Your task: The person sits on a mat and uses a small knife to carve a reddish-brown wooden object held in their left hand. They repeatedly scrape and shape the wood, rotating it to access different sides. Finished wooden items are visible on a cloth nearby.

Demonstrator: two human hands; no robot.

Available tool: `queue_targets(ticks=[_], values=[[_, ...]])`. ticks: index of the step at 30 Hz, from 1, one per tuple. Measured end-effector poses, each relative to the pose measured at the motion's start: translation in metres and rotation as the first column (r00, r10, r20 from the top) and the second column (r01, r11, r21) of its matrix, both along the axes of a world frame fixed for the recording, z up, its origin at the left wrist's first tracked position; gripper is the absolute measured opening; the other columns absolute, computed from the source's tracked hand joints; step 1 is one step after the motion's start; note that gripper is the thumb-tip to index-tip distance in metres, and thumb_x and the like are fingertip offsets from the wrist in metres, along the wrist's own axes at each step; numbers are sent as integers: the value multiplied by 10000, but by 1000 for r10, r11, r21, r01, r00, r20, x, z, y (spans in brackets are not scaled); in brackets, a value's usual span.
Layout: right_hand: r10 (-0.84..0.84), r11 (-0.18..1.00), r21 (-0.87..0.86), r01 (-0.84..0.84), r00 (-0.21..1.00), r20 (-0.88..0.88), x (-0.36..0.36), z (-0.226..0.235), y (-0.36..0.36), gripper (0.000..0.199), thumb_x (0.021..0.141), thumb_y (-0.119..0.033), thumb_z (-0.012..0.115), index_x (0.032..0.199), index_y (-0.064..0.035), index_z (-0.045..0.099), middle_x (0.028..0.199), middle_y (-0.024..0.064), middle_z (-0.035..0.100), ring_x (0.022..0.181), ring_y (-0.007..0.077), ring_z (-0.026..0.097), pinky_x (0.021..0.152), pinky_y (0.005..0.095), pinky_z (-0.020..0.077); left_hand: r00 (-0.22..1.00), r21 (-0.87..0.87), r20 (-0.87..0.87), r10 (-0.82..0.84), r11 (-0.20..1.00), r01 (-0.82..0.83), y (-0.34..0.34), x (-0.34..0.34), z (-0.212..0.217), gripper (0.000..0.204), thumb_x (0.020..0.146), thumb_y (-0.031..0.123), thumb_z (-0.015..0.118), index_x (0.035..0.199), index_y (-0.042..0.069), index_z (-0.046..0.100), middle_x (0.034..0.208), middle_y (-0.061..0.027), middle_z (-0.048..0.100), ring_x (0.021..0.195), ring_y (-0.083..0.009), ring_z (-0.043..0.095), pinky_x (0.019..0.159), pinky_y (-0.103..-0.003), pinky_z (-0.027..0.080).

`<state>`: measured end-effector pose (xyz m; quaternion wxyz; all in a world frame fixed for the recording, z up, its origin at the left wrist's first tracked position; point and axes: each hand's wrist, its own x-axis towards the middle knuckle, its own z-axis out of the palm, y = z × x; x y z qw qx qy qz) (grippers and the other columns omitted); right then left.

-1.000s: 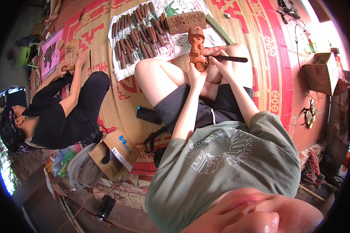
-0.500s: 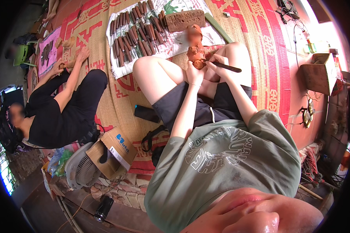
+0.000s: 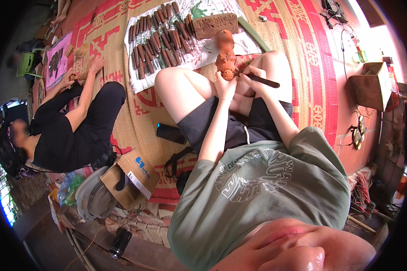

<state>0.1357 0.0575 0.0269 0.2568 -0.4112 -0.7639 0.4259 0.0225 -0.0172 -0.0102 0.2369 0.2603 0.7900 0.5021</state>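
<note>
Since one second ago, the tool has turned: its dark handle was lying almost level toward the right, and now it slopes more to the near right. The carving has also leaned slightly to the left.

In the head view, the only one, the carving is between the person's two knees, with its far end above the near edge of the white cloth. The left hand grasps the carving's near end from the left side, probably to keep it steady. The right hand is closed around the tool, low near its working end, which perhaps gives finer control; the handle sticks out behind the fingers. The tip is too small here, so I cannot tell whether it touches the wood.

On the cloth, to the far left, brown handles lie in rows, it seems so that each can be picked easily. A carved block lies just beyond the carving, and a green strip lies at the right edge. To the left, a phone lies on the mat, near a co-worker.
</note>
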Motion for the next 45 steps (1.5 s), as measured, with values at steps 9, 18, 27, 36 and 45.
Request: queue_targets(ticks=[9,18,27,36,45], values=[[78,997,1,-78,995,60,0,11,3,128,764,-117,606,778,-5,545,671,97,583,607,174,558,575,293,451,988,-26,155,-3,1000,7,-1,-6,5,663,616,259,723,1091,-101,434,945,-283,585,880,-386,594,773,-400,468],[-51,979,-202,-11,953,-299,-5,-13,7,107,770,-86,599,783,5,543,725,74,603,664,132,558,625,255,457,985,-38,165,42,999,-37,1,-7,5,526,632,283,705,973,-60,498,868,-214,623,793,-294,628,707,-371,478],[-86,972,-235,9,944,-318,2,-16,11,108,774,-67,604,814,15,546,745,66,594,683,93,542,624,218,440,988,0,151,8,1000,-8,1,-7,-3,577,629,254,704,1019,-92,456,886,-261,596,818,-357,607,734,-395,468],[-23,983,-182,-20,973,-230,-16,-14,10,140,785,-59,645,857,5,543,782,52,598,726,85,553,629,209,449,991,70,95,-90,994,84,-1,-1,6,548,635,226,708,1013,-73,447,878,-250,605,803,-352,618,711,-389,486],[-19,994,-113,0,986,-165,-15,-21,12,161,754,-88,657,817,16,552,738,86,593,694,132,561,616,243,449,993,13,26,-116,993,115,-1,0,1,579,639,255,731,1024,-66,443,879,-270,600,833,-391,607,712,-409,483]])
